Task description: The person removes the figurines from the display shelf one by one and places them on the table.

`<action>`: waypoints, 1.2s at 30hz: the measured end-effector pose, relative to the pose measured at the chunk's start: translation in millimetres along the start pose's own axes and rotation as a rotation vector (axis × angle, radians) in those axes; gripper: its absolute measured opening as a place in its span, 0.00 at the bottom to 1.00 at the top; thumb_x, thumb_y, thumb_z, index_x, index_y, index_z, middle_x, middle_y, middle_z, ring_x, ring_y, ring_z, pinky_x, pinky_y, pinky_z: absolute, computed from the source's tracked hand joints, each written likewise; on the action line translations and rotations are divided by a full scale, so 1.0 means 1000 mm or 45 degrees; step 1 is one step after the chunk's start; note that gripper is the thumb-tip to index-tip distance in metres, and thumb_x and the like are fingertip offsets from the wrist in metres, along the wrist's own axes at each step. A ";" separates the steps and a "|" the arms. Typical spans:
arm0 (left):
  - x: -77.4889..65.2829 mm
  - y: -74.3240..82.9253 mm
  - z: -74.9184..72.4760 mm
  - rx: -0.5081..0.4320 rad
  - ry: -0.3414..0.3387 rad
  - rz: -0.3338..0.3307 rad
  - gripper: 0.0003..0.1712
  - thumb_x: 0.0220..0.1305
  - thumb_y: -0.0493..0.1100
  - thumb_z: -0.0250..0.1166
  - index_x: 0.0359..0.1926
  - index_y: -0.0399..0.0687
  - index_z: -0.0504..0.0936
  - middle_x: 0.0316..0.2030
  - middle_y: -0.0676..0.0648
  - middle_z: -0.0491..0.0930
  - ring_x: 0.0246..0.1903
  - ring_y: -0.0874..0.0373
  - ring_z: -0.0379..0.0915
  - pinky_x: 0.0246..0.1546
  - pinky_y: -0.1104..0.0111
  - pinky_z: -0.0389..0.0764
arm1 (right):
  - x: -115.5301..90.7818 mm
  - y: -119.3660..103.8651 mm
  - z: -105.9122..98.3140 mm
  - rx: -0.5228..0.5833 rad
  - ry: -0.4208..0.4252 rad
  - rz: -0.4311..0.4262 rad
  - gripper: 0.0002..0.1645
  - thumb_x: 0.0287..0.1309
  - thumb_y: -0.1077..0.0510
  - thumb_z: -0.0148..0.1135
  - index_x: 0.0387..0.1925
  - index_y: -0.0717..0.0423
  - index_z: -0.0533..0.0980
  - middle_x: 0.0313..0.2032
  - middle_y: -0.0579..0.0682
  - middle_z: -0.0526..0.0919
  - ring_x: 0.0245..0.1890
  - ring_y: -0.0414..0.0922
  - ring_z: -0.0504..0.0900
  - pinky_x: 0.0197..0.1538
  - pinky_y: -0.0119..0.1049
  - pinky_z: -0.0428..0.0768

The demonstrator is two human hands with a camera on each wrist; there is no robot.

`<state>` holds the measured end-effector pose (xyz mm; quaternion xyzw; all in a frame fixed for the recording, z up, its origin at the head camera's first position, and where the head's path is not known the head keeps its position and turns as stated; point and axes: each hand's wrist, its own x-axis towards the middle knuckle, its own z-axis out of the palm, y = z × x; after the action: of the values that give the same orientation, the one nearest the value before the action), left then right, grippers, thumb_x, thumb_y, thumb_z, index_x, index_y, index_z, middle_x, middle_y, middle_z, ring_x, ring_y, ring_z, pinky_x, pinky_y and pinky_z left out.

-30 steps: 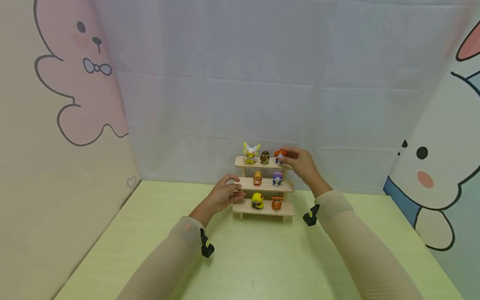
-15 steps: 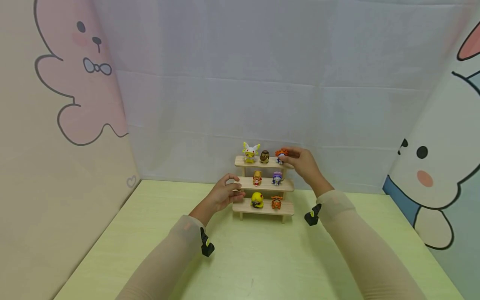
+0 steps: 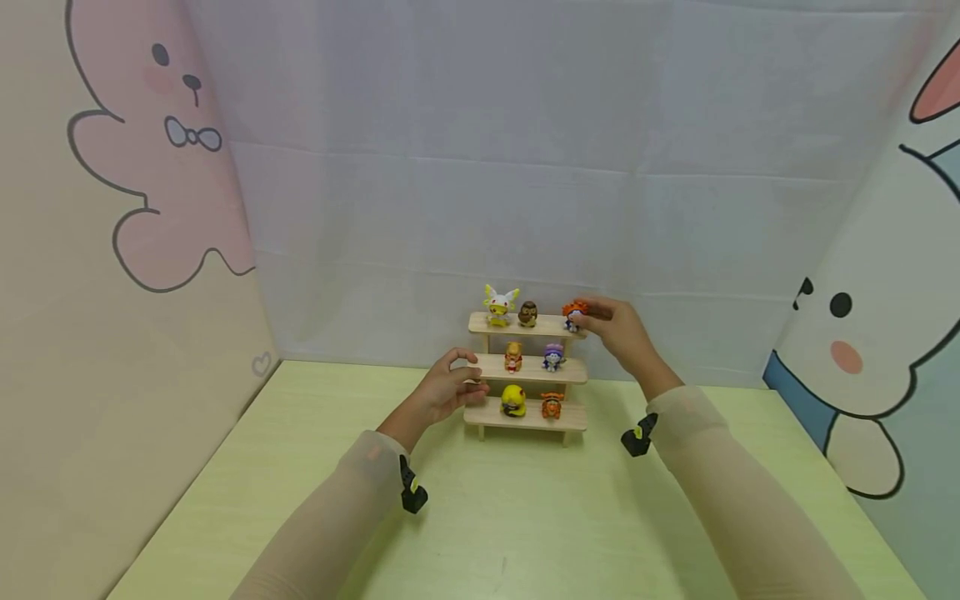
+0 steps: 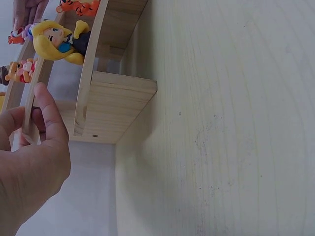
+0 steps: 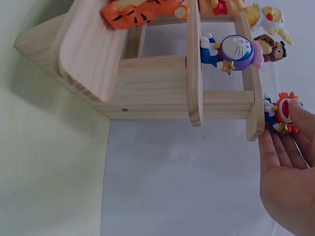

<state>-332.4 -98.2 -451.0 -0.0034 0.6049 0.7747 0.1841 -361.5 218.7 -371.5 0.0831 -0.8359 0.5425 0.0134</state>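
A three-tier wooden display stand (image 3: 525, 423) stands on the table. My left hand (image 3: 448, 388) grips the left end of its middle shelf; the left wrist view shows thumb and fingers around the board (image 4: 30, 118). With thumb and fingertips, my right hand (image 3: 621, 333) pinches an orange-headed figurine (image 3: 574, 315) at the right end of the top shelf. In the right wrist view this figurine (image 5: 284, 113) has a blue body and a gold star, and its feet are at the board. An owl figurine (image 3: 528, 314) and a white-eared yellow figurine (image 3: 498, 307) share that shelf.
On the middle shelf stand a bear figurine (image 3: 513, 357) and a purple-headed figurine (image 3: 553, 357). A yellow-haired figurine (image 3: 513, 401) and a tiger figurine (image 3: 551, 406) are on the bottom shelf. A pale curtain (image 3: 450, 208) hangs close behind the stand.
My right hand has shifted the orange-headed figurine rightward along the top shelf, widening its gap from the owl. The left hand has kept its place on the middle shelf.
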 end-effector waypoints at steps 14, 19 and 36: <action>-0.002 0.002 0.001 0.012 -0.001 0.004 0.11 0.77 0.34 0.59 0.53 0.50 0.70 0.38 0.39 0.77 0.33 0.53 0.84 0.39 0.65 0.89 | -0.014 0.009 -0.022 -0.002 -0.006 -0.015 0.33 0.71 0.48 0.65 0.72 0.54 0.70 0.68 0.60 0.74 0.67 0.58 0.73 0.72 0.56 0.71; -0.002 0.002 0.001 0.013 -0.001 -0.002 0.10 0.77 0.35 0.59 0.52 0.50 0.69 0.39 0.40 0.76 0.34 0.52 0.84 0.40 0.65 0.89 | -0.019 0.015 -0.027 -0.012 0.012 -0.012 0.34 0.71 0.48 0.65 0.73 0.55 0.70 0.66 0.61 0.76 0.65 0.57 0.76 0.71 0.56 0.72; -0.001 0.001 0.000 0.010 -0.012 -0.004 0.11 0.77 0.34 0.59 0.54 0.49 0.69 0.38 0.40 0.77 0.34 0.52 0.84 0.38 0.67 0.88 | -0.033 0.039 -0.036 -0.038 0.011 0.046 0.36 0.70 0.45 0.65 0.73 0.56 0.70 0.65 0.61 0.77 0.63 0.56 0.77 0.70 0.54 0.74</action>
<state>-331.6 -98.4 -449.6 -0.0002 0.6070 0.7721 0.1882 -337.5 270.6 -396.1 0.0654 -0.8452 0.5303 0.0084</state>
